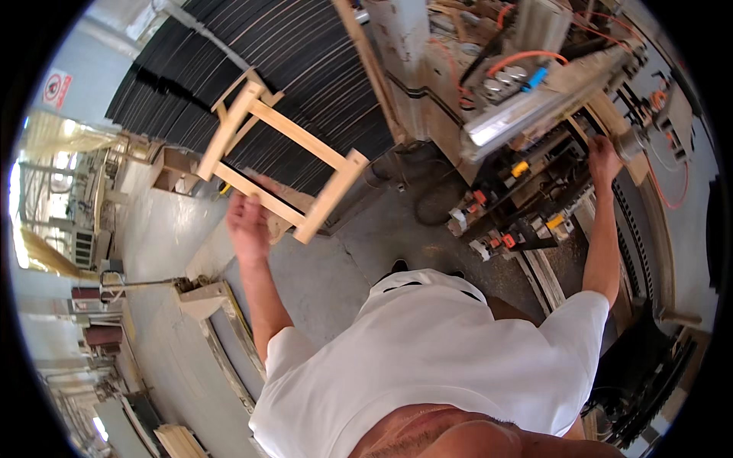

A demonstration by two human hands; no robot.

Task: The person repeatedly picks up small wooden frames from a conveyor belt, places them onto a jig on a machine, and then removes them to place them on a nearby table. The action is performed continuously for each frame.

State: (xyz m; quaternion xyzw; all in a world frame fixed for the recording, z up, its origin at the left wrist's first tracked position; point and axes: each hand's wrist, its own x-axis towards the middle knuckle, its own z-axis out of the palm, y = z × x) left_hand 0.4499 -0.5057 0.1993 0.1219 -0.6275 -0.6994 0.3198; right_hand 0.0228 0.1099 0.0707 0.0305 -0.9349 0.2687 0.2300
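My left hand [248, 225] is closed around the lower rail of a pale wooden frame [298, 134], which I hold up and tilted at the left. The frame has two thick side pieces joined by thinner rails, with more slats at its far upper end. My right arm reaches out to a woodworking machine [527, 206] on the right. There my right hand [603, 162] is closed at the machine's far side, beside a grey metal cylinder [631, 143]. Whatever its fingers grip is too small to make out.
Behind the frame stands a tall stack of dark sheets [321, 69]. Orange hoses [527, 55] and a long shiny metal bar [534, 107] are on the machine. A worn wooden stand [221, 305] is on the floor at left. A cardboard box [174, 171] sits farther back.
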